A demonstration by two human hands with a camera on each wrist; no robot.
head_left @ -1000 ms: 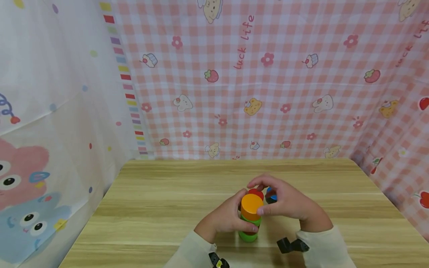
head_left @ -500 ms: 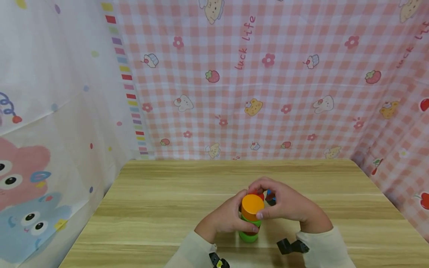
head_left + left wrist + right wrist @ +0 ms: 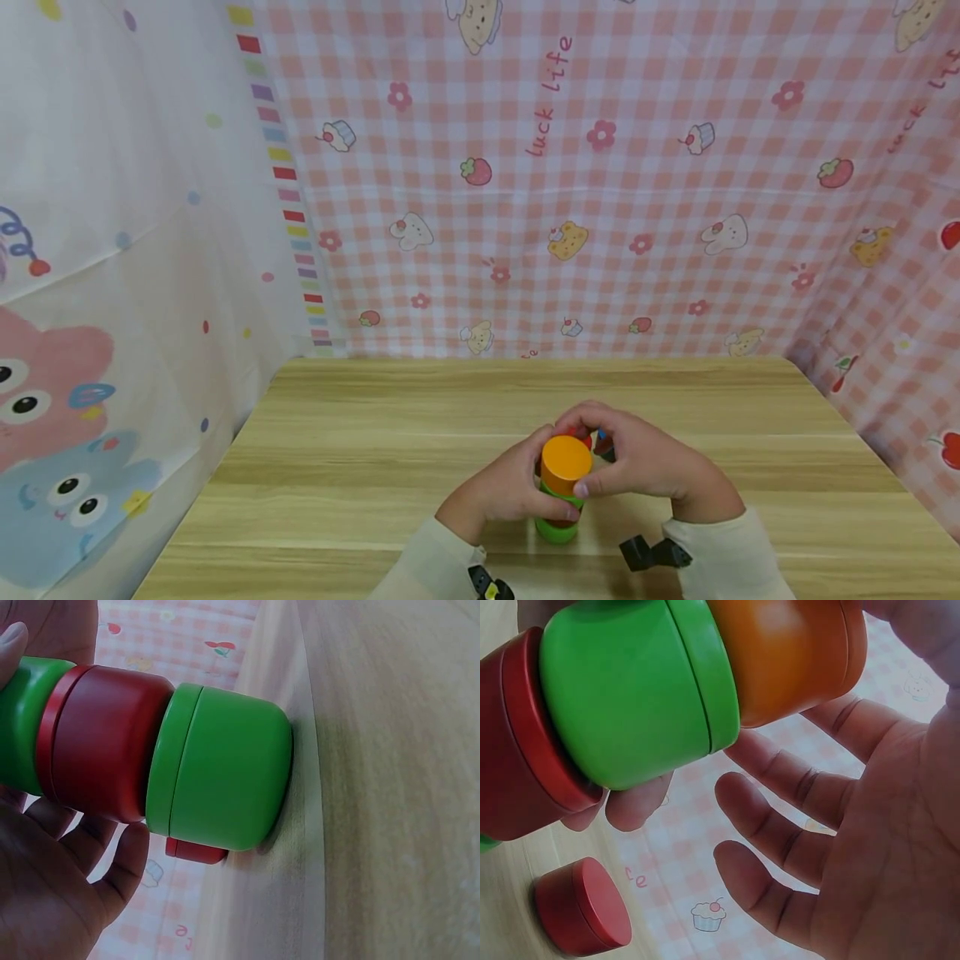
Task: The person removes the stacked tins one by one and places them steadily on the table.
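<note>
While the left hand (image 3: 502, 492) is gripping pots (image 3: 112, 742), the right hand (image 3: 637, 458) is pinching the orange pot (image 3: 566, 463) between finger and thumb.

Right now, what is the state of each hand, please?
Left hand: closed around the stacked canisters.
Right hand: holding the top orange canister.

Your stacked canisters (image 3: 641, 694): plain orange, green, red. Your sleeves (image 3: 723, 554): cream. Facing curtain (image 3: 525, 208): pink-and-white check, printed motifs.
</note>
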